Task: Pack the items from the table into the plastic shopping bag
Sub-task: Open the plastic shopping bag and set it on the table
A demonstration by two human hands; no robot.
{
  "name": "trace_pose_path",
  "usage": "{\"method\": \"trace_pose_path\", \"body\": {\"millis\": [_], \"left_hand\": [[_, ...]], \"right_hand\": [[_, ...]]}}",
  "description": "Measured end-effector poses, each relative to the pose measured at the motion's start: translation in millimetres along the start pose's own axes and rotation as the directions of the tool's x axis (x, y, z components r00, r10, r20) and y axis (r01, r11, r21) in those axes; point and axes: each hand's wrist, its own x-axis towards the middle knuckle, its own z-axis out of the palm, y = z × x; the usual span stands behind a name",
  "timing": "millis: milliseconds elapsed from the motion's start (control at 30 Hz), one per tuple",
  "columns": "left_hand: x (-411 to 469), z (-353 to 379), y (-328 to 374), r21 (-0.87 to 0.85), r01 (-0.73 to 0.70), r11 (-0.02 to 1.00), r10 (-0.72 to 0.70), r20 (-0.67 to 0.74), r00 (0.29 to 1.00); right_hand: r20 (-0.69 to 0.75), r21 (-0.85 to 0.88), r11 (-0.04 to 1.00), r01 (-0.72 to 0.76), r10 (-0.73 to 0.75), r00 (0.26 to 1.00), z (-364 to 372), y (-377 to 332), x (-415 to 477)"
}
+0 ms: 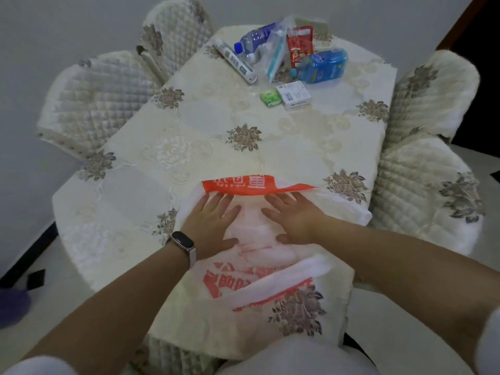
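Your left hand [213,220] and right hand [290,216] lay open, gripping nothing, flat on the thin white-and-red plastic shopping bag [259,255] at the desk's near edge (slippery film could slide off).

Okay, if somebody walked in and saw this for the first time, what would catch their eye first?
Most likely the white plastic bag with bright orange print, lying flat at the near edge of the table, with the left hand and right hand pressed open on it. Next, the cluster at the far end: a blue bottle, a red packet, a clear water bottle and small boxes.
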Motion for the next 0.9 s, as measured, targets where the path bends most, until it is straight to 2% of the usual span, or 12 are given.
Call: {"method": "trace_pose_path", "body": {"millis": [67,133,233,333,533,600,733,900], "left_hand": [[6,13,-16,0.033,0.061,0.998,-0.065,0.104,0.992],[7,24,-29,0.06,0.066,0.996,-0.076,0.189,0.979],[9,32,-46,0.039,0.004,0.999,-0.014,0.263,0.965],[11,31,-58,0.076,-0.058,0.995,0.039,0.235,0.971],[-7,17,-50,0.064,-0.074,0.995,0.054,0.269,0.962],[-15,7,-32,0.017,-0.047,0.999,0.042,0.223,0.974],[-33,-2,2,-0.075,-0.027,0.997,0.028,0.015,0.999],[-46,-5,22,-0.132,-0.028,0.991,0.02,-0.055,0.998]], "right_hand": [[0.139,0.077,0.995,-0.059,0.048,0.989,13,16,10],[0.231,0.229,0.967,-0.114,0.06,0.971,22,27,18],[0.254,0.378,0.916,-0.136,0.038,0.966,28,38,25],[0.22,0.377,0.919,-0.118,0.035,0.975,23,49,22],[0.288,0.404,0.904,-0.137,0.016,0.958,26,39,2],[0.275,0.387,0.916,-0.106,-0.005,0.961,30,25,-10],[0.181,0.402,0.908,-0.116,0.045,0.982,32,3,-29],[0.071,0.342,0.933,-0.109,0.09,0.993,17,-21,-46]]}}
